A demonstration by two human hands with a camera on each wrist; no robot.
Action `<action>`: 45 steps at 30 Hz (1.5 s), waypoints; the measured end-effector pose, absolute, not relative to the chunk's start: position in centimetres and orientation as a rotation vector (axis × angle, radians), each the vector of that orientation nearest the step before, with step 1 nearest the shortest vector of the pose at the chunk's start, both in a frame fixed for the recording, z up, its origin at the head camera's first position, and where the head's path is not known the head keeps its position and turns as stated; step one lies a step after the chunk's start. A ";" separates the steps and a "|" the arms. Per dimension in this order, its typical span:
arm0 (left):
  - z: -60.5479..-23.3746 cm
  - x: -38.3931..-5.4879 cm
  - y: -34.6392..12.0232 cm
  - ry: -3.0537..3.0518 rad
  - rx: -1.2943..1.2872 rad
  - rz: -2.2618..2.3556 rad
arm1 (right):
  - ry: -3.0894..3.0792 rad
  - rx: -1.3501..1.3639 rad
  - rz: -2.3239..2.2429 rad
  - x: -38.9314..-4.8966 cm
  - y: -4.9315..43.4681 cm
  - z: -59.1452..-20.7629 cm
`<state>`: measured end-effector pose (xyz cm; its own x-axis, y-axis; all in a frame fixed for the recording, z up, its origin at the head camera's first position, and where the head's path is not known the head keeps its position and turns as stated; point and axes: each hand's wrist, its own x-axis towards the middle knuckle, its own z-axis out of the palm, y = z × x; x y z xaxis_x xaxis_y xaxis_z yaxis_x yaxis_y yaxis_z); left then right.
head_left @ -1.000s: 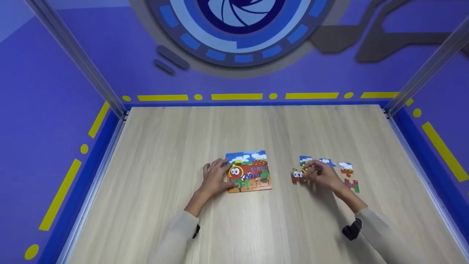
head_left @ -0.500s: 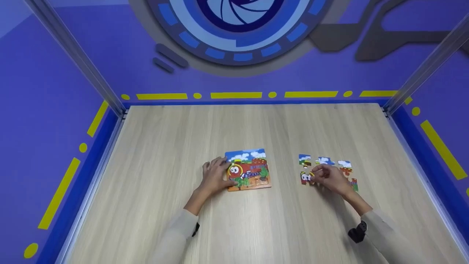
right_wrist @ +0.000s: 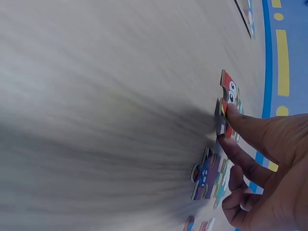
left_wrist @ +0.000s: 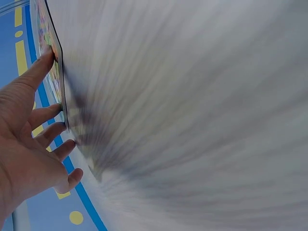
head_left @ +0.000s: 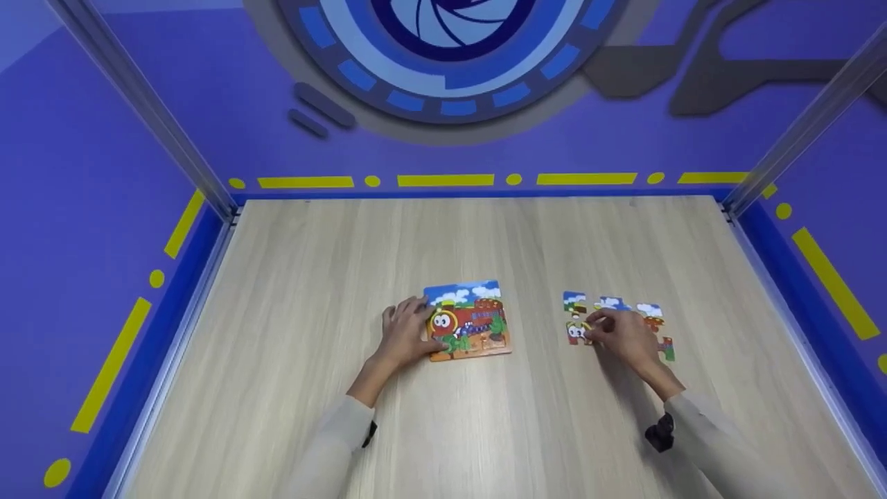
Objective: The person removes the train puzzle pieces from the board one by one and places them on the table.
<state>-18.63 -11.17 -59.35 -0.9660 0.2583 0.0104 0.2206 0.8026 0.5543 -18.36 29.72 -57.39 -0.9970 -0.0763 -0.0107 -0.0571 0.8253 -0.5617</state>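
A square cartoon jigsaw puzzle (head_left: pixel 478 315) lies flat on the table. My left hand (head_left: pixel 404 334) rests at its left side; in the left wrist view the thumb (left_wrist: pixel 41 65) lies on the picture, and the other fingers are spread near the edge. Further right, my right hand (head_left: pixel 627 338) pinches a jigsaw piece (head_left: pixel 576 333) printed with two white eyes. The right wrist view has this eyed piece (right_wrist: pixel 230 85) between thumb and forefinger, close to the tabletop. Beyond that hand lie loose sky pieces (head_left: pixel 574 302) and a red-and-green piece (head_left: pixel 668 348), partly covered.
The wooden table (head_left: pixel 332 263) is bounded by blue printed panels (head_left: pixel 457 156) at the back and both sides. Metal posts (head_left: pixel 804 128) stand at the back corners. A purple jigsaw piece (right_wrist: pixel 204 175) lies below the right fingers in the right wrist view.
The right hand has carried the eyed piece right, to just below the sky piece at the group's left end. The left hand and the square puzzle have stayed put.
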 end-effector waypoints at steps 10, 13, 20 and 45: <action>-59.5 -18.3 -11.0 2.911 0.384 0.891 | 2.972 -0.043 -0.878 -18.5 29.6 -57.5; -59.5 -18.2 -11.1 2.914 0.398 0.892 | 2.962 -0.045 -0.885 -18.5 29.5 -57.6; -59.4 -18.1 -11.4 2.896 0.416 0.872 | 2.959 -0.034 -0.888 -18.5 29.2 -57.9; -58.9 -17.5 -7.4 2.975 0.480 0.966 | 2.681 -0.538 -1.091 -18.0 21.3 -57.6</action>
<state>-17.49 -7.44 -58.94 -0.9538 0.2779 0.1142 0.2920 0.7677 0.5704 -18.04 21.30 -57.64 -0.9144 -0.4023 -0.0445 -0.2569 0.6619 -0.7042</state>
